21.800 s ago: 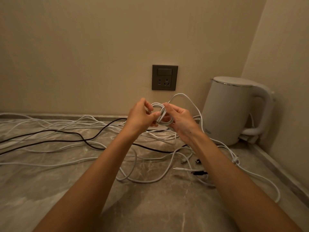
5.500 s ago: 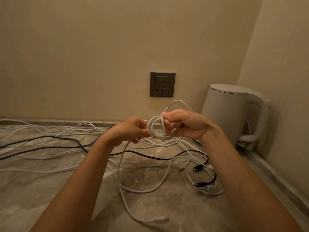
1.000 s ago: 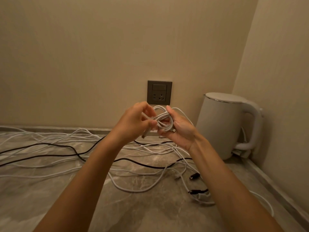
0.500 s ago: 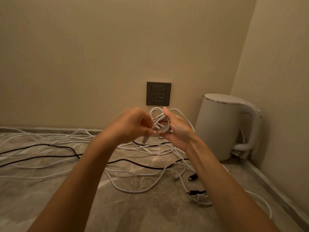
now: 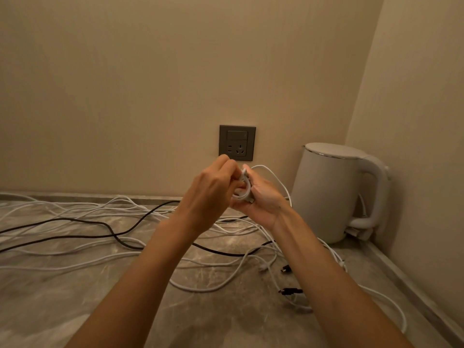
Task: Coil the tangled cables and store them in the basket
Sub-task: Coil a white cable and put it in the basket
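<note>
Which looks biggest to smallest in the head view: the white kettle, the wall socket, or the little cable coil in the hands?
1. white kettle
2. wall socket
3. white cable coil, largely hidden between the left hand and right hand, so its full extent is unsure.

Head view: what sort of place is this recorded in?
Likely a home or hotel-room countertop in a wall corner: marbled stone counter, wall socket, white electric kettle. The left hand and right hand hold a white cable coil over it.
</note>
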Motion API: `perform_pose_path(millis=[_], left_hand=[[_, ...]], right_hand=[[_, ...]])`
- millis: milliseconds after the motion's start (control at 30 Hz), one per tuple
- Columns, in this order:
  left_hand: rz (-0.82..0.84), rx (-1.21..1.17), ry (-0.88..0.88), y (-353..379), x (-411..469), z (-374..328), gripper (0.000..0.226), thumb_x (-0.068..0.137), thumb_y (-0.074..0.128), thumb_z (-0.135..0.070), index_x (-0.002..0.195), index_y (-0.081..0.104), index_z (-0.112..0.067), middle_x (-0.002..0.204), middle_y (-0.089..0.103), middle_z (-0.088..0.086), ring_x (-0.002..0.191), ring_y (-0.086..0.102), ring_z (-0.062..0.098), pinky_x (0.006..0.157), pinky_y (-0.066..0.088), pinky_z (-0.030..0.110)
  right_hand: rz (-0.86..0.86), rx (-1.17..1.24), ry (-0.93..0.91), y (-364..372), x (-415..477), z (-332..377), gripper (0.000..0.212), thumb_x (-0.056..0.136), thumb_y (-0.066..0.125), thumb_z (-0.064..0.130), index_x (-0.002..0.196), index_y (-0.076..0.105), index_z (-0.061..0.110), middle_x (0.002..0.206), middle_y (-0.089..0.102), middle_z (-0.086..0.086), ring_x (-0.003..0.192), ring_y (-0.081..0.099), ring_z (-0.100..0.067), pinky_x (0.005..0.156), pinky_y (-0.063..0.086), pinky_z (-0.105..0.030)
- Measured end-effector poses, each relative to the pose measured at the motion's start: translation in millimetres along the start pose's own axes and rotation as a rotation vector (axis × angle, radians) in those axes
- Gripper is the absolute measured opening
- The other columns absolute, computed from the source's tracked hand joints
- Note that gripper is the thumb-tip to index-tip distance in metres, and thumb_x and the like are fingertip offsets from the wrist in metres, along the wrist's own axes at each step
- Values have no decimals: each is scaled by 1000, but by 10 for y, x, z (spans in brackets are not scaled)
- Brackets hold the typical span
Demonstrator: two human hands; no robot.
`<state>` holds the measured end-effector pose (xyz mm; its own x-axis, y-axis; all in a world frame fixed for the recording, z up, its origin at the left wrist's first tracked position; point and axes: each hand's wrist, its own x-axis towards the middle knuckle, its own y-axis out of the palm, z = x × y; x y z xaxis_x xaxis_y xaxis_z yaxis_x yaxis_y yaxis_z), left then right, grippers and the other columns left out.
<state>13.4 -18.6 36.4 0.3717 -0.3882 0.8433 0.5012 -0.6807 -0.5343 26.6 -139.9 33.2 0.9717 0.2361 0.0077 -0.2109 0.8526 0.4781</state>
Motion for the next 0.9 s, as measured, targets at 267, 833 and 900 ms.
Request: perform_pose_path(millis=[267,833,900], left_hand=[[58,78,-28,94,-104,35,26,68,74,3,77,51,-4,76,55,15,55,52,19,46,49,24],[14,228,-9,57,-130,75,36,56,81,6,70,50,-6,56,55,7,51,30,7,43,17,11],[47,192,-26,68,-138,87,32,61,78,7,71,50,-7,56,55,7,50,30,8,45,9,5]], right_hand=[[-59,-74,24,30,-24,-47,41,102,33,34,78,57,10,63,59,-6,61,53,-13,59,47,-27],[-72,-269,-9,135,-72,-77,35,101,37,31,83,56,7,73,51,-8,68,47,-15,65,40,-29],[-67,-278,-9,123,-73,-70,35,101,37,31,82,55,7,71,51,-7,65,46,-14,62,39,-28]])
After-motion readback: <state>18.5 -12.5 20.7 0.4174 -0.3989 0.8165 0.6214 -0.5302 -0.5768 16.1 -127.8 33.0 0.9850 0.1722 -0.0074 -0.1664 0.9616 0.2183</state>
